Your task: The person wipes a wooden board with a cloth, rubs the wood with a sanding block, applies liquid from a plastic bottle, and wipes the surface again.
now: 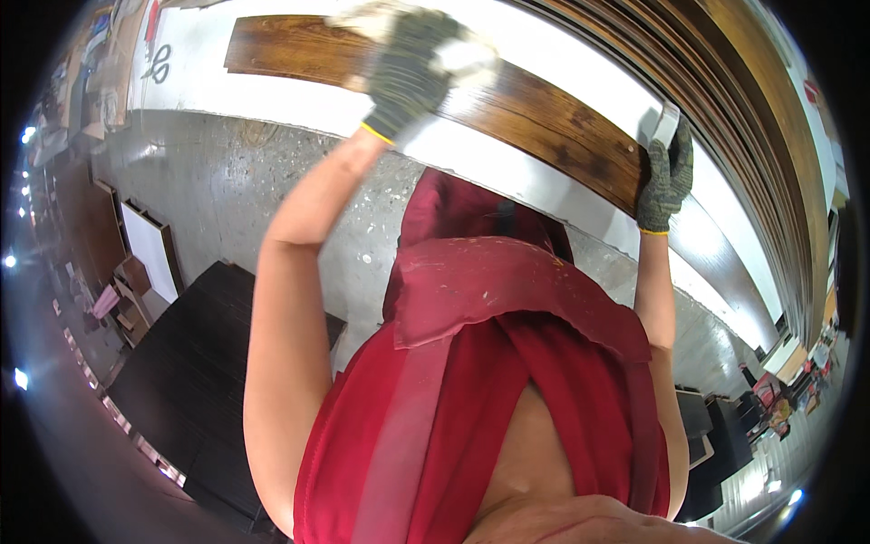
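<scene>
A long dark brown wooden plank (pixel 544 113) lies across a white work surface (pixel 217 86) at the top of the view. My left hand (pixel 412 68), in a grey knitted glove with a yellow cuff, presses on the plank near its middle, with a pale object partly under the fingers. At the plank's right end, my right hand (pixel 669 172), gloved the same way, grips the edge together with a small white block (pixel 663 122). Red clothing (pixel 489 363) fills the lower middle and hides what lies beneath.
A pair of scissors (pixel 159 62) lies on the white surface at top left. More long wooden boards (pixel 725 100) are stacked at the upper right. Dark panels (pixel 190 381) sit on the grey concrete floor (pixel 227 190) at left, beside a white panel (pixel 149 249) in a frame.
</scene>
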Motion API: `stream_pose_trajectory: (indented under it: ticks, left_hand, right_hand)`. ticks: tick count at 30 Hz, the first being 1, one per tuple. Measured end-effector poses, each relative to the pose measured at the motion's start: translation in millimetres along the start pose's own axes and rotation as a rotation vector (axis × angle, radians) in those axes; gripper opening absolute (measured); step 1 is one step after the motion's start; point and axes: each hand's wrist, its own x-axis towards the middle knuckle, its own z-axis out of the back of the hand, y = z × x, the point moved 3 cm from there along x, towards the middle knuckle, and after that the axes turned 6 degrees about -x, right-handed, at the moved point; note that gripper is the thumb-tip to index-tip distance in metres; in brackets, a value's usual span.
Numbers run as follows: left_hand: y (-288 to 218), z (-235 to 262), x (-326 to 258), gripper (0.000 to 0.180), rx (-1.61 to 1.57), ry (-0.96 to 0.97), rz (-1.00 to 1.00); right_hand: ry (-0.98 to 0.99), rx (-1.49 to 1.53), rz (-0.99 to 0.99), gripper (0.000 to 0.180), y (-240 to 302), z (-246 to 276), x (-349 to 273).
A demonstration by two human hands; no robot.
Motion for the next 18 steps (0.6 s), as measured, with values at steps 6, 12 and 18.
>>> stream_pose_trajectory:
  ticks: [6, 12, 18]
  left_hand:
    - [-202, -65, 75, 0.062, -0.305, 0.085, -0.285]
    - [-104, -25, 48, 0.035, -0.617, -0.075, -0.119]
    - [90, 36, -26, 0.038, -0.244, -0.081, 0.175]
  right_hand:
    - [-0.131, 0.108, -0.059, 0.057, -8, -1, 5]
    - [-0.134, -0.033, -0.017, 0.058, -18, 48, -11]
    - [-0.537, -0.185, -0.049, 0.057, -31, 175, -28]
